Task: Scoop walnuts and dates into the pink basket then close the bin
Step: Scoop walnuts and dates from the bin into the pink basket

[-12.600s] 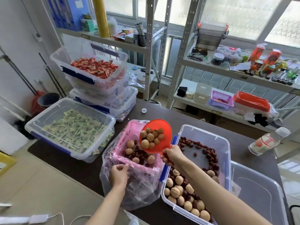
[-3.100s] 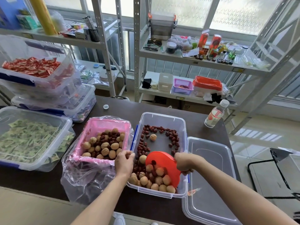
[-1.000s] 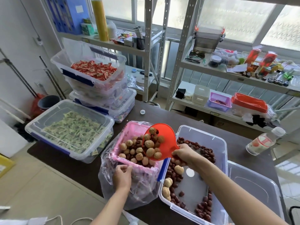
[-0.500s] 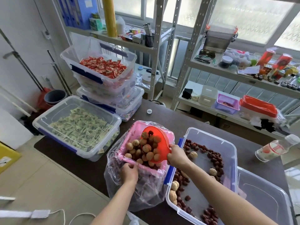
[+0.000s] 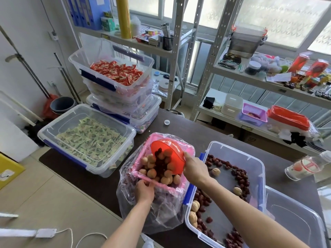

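Observation:
The pink basket (image 5: 188, 151), wrapped in a clear plastic bag, stands on the dark table heaped with walnuts (image 5: 151, 173) and dates. My right hand (image 5: 196, 170) grips a red scoop (image 5: 172, 154), tipped over the basket so that walnuts and dates spill out of it. My left hand (image 5: 144, 191) holds the basket's near rim through the bag. Just right of the basket is the open clear bin (image 5: 258, 162), with dates (image 5: 240, 174) and a few walnuts scattered over its floor. The bin's lid (image 5: 295, 217) lies at its right.
A lidded bin of green packets (image 5: 87, 138) sits left of the basket. Behind it stands a stack of bins (image 5: 123, 86) topped by red packets. A bottle (image 5: 304, 167) lies at the right table edge, a small white cap (image 5: 167, 122) farther back. Metal shelving stands behind.
The scoop has tipped further over the basket and its walnuts and dates now pour out. My left hand stays on the basket's near rim.

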